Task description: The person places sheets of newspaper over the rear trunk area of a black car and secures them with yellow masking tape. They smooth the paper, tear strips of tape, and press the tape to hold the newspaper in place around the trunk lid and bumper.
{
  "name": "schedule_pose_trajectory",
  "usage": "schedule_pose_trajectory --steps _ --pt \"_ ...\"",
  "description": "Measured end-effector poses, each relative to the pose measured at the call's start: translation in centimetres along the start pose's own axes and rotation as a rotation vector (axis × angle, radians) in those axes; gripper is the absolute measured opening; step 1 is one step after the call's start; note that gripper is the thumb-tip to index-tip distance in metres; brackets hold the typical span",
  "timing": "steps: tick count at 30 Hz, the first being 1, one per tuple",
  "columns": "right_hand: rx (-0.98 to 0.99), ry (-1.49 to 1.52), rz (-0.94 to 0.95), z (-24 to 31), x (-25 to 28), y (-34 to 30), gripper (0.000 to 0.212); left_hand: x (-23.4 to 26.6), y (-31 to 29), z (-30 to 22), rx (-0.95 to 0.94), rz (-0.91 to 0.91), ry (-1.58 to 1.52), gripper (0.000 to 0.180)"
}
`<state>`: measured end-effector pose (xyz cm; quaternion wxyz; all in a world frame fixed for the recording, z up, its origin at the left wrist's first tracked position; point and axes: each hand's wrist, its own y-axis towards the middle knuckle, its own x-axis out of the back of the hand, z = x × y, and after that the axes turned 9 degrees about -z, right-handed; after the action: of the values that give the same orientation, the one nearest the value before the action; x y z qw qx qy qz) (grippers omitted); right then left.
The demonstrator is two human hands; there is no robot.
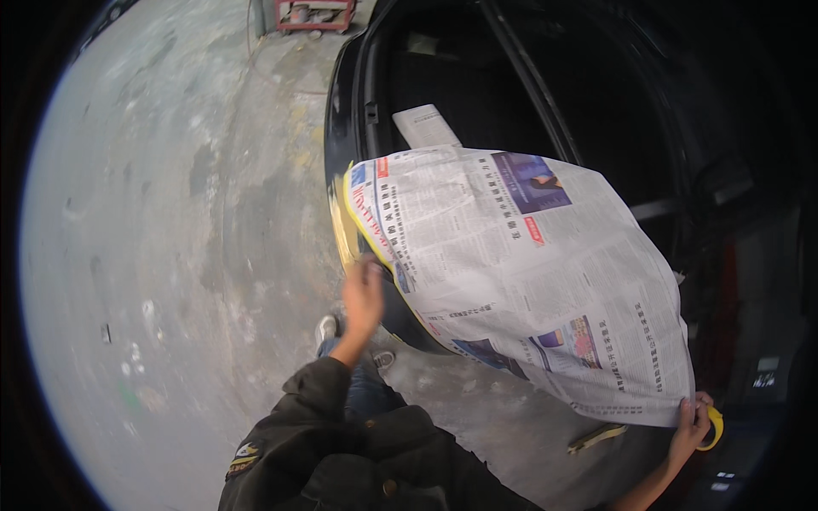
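A large printed newspaper sheet (477,255) lies over the corner of a dark car body. Yellow masking tape (372,223) runs along the sheet's left edge. Against that taped edge is my left hand (365,298); its fingers are smeared by motion, so I cannot tell whether they are open or closed. At the lower right, my right hand (692,419) is closed on the sheet's corner. A yellow tape roll (714,428) shows just beyond its fingers, partly hidden by them.
The dark car (348,102) has a sanded, yellowish patch (343,230) on its edge. A folded newspaper (426,126) lies farther up. On the concrete floor (187,255) stands a red cart (313,15) at the back; a flat, pale-edged piece (596,438) lies below the sheet.
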<state>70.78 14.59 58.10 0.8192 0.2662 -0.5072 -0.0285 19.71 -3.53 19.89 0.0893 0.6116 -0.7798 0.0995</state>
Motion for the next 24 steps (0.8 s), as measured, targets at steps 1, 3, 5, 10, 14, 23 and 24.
schedule_pose_trajectory --steps 1,3,5,10,14,23,24 --pt "0.003 0.012 0.044 -0.5 -0.5 0.4 0.015 -1.1 -2.3 2.7 -0.155 0.039 -0.005 0.032" --pt "-0.010 -0.048 0.062 -0.5 -0.2 1.3 0.012 -3.1 -6.8 2.4 -0.033 0.224 -0.042 0.048" --pt "0.005 -0.195 0.101 0.7 2.3 4.0 0.013 -4.9 -8.8 2.2 -0.057 0.198 -0.152 0.051" --pt "0.507 -0.289 -0.085 23.1 -2.5 15.4 0.032 -3.0 -8.4 1.1 -0.044 0.240 -0.188 0.056" --pt "0.754 -0.055 0.320 39.3 -21.0 15.5 0.042 -2.1 -7.7 -0.2 -0.050 0.439 -0.171 0.061" --pt "0.905 -0.427 1.355 43.8 -68.3 6.2 0.096 1.2 -4.1 0.1 0.004 0.569 -0.263 0.066" --pt "0.878 -0.441 1.403 42.0 -70.9 5.5 0.098 1.4 -3.9 0.6 -0.006 0.587 -0.286 0.066"
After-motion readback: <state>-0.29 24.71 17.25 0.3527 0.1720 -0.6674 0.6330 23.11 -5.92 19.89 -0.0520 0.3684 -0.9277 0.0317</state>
